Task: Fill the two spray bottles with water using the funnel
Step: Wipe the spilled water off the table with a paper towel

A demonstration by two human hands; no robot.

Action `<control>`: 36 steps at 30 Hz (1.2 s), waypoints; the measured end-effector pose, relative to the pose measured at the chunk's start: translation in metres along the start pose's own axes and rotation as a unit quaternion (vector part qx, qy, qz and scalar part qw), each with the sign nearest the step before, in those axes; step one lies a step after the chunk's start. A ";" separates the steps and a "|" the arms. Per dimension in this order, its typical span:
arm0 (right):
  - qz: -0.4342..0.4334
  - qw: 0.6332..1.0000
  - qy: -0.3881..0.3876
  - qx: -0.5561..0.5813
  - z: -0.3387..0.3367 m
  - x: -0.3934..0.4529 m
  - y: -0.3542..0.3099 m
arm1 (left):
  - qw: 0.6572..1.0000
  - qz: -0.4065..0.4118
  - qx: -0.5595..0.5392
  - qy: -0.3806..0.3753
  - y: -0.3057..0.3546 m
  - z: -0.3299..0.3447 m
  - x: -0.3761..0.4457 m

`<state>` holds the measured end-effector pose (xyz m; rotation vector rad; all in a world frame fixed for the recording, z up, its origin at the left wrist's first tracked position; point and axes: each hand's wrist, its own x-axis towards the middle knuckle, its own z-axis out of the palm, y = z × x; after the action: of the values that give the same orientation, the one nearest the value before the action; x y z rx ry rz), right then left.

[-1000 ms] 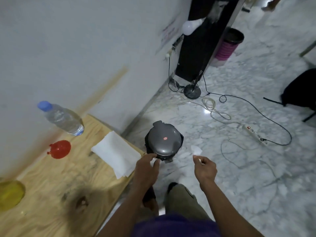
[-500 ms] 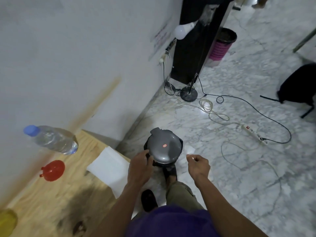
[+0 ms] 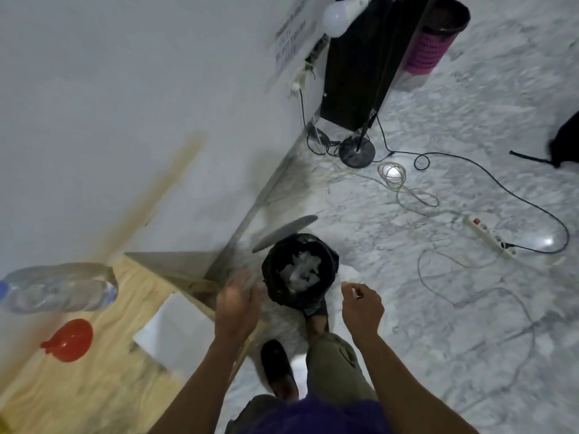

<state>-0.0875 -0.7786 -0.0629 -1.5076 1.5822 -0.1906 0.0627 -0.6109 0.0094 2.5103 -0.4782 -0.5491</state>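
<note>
Fingers (image 3: pixel 355 288) of the right hand (image 3: pixel 363 308): curled, pinching a small pale scrap, too small to identify. Left hand (image 3: pixel 236 308): blurred by motion, fingers loosely spread, grasping nothing that can be made out; it hangs just beside the bin.

Surface: light plywood worktop (image 3: pixel 103 386), its corner set against a pale grey wall (image 3: pixel 125 89). Floor (image 3: pixel 438 308): white marble with grey veins.

Count on the worktop:
- Water bottle (image 3: pixel 59 286), one; clear plastic, blue cap, lying on its side near the wall, blurred.
- Red balloon (image 3: pixel 70 339), one; small, filled, knot to the left.
- White paper towel (image 3: pixel 178 333), one; at the worktop's floor-side edge.
- Spray bottles and funnel: not in view.

Count on the floor:
- Pedal bin (image 3: pixel 299 270), one; black liner, crumpled white paper inside, grey lid (image 3: pixel 285 233) raised. A shod foot (image 3: pixel 315 308) rests at its base.
- Pink perforated basket (image 3: pixel 435 39), one; beside a tall black unit (image 3: pixel 360 57).
- Lamp stand (image 3: pixel 357 150), one, round base; white bulb (image 3: pixel 340 12) near the top.
- Power strip (image 3: pixel 488 234), one, with cables trailing off.

Change from the frame half a second earlier: bin lid, then closed, now stands open; left hand, then resting at the lid, is lifted clear of it; the view has swung closer.
</note>
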 end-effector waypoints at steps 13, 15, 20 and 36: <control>0.044 0.994 -0.061 -0.078 0.067 0.055 0.015 | 0.998 -0.050 -0.023 -0.004 0.000 0.057 0.036; 0.056 0.993 -0.070 -0.078 0.079 0.062 0.021 | 0.999 -0.040 -0.013 -0.007 -0.009 0.064 0.042; 0.032 0.991 -0.115 -0.067 0.094 0.073 0.029 | 0.999 -0.049 0.000 -0.024 -0.023 0.073 0.054; 0.023 0.995 -0.093 -0.026 0.089 0.077 0.019 | 0.997 -0.063 -0.040 -0.024 -0.020 0.074 0.068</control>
<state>-0.0279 -0.7992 -0.1636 -1.4818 1.4804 0.0180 0.0907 -0.6546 -0.0791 2.4678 -0.3113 -0.6647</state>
